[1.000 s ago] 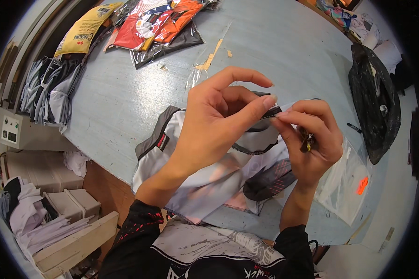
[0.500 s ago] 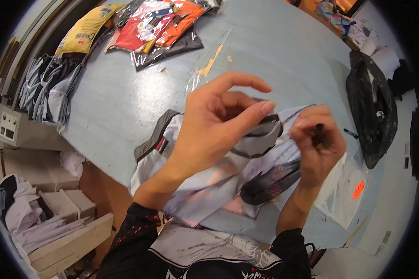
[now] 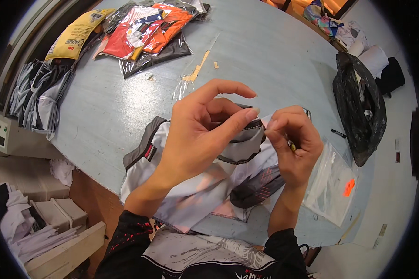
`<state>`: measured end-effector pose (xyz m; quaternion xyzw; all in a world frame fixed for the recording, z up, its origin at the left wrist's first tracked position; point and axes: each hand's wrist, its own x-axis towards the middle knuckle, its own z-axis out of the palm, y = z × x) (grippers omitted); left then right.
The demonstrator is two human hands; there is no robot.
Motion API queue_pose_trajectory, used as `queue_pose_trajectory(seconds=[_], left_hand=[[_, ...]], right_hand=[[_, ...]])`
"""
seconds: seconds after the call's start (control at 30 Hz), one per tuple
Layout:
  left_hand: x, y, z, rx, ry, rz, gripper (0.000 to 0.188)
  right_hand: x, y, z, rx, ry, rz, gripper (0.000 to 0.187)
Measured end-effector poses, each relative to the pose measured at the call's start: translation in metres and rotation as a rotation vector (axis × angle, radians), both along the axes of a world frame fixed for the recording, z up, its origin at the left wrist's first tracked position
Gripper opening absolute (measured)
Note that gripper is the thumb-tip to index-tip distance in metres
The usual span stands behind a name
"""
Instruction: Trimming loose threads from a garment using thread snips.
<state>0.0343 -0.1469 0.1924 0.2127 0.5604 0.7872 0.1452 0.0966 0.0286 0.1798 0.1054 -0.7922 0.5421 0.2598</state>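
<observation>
A light grey and white garment (image 3: 191, 195) with dark grey panels lies spread on the table in front of me. My left hand (image 3: 195, 135) is over it, its thumb and a curled finger pinching a dark edge that carries a pale dotted line; its index finger arches free above. At the right end of that same edge, my right hand (image 3: 295, 144) has thumb and index finger pinched together. Tucked within its curled fingers is a small dark and yellowish metal thing, too covered to name. A dark, rounded fabric part (image 3: 256, 188) of the garment lies below.
Bagged red and orange clothing (image 3: 149, 32) and a yellow packet (image 3: 77, 37) lie at the far left, above folded grey clothes (image 3: 42, 97). To the right are a black plastic bag (image 3: 358, 111), a black marker (image 3: 338, 133) and a clear bag with an orange sticker (image 3: 330, 186).
My right hand has come left toward my left hand, its fingertips now at the garment's dark edge. The whole view has shifted slightly; my left hand keeps its pinch.
</observation>
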Motion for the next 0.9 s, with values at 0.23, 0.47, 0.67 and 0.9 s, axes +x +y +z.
queue_pose_trajectory(seconds=[0.23, 0.47, 0.67, 0.9], left_hand=[[-0.002, -0.001, -0.004, 0.015, 0.023, 0.01, 0.029], [0.0, 0.0, -0.003, -0.001, 0.023, -0.015, 0.029], [-0.001, 0.002, -0.006, -0.036, 0.059, 0.004, 0.029], [0.003, -0.001, -0.001, -0.025, 0.048, -0.011, 0.029]], right_hand=[[-0.001, 0.004, -0.003, -0.192, 0.058, 0.043, 0.017], [-0.003, -0.006, -0.001, 0.038, 0.133, -0.05, 0.021], [-0.006, -0.003, -0.008, 0.069, 0.186, -0.091, 0.019], [-0.004, -0.006, -0.009, -0.027, 0.139, -0.033, 0.018]])
